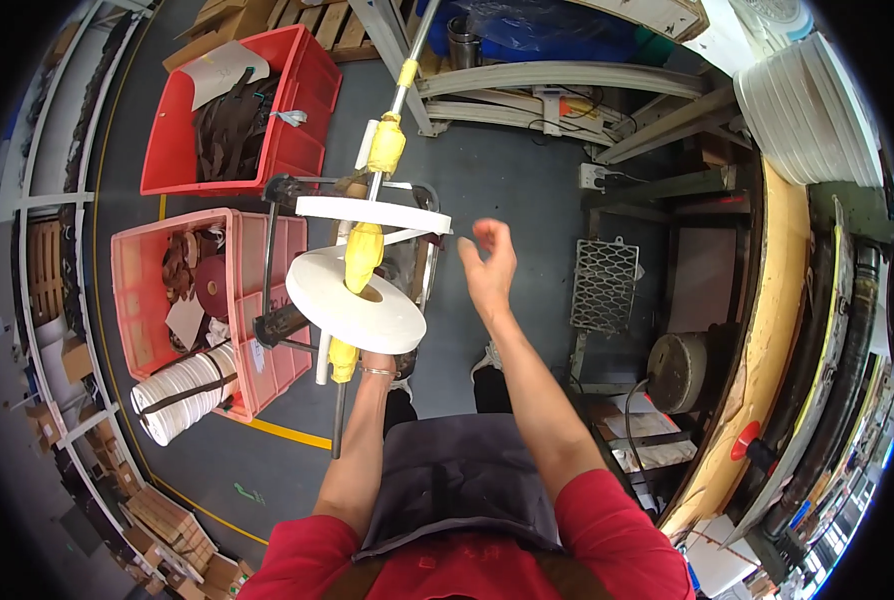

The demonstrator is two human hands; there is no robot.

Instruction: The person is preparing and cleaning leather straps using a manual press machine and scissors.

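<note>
A metal rod point(339, 425) with yellow wrappings runs up from near my left forearm. On it sits a wide white roll point(312, 305), tilted, with a yellow-wrapped section through its centre hole. Farther along the rod is a second white roll point(367, 209), seen nearly edge-on. My left hand point(378, 361) reaches behind the nearer roll; its fingers are hidden, so its grip cannot be made out. To the right of the rolls, my right hand point(491, 270) is raised with thumb and fingers apart, touching nothing.
On the left stand a red bin point(302, 140) with dark strips and a pink bin point(279, 375) with brown rolls. A white ribbed roll point(189, 393) leans by them. A metal mesh panel point(605, 285) and a wooden-edged bench point(767, 330) are on the right.
</note>
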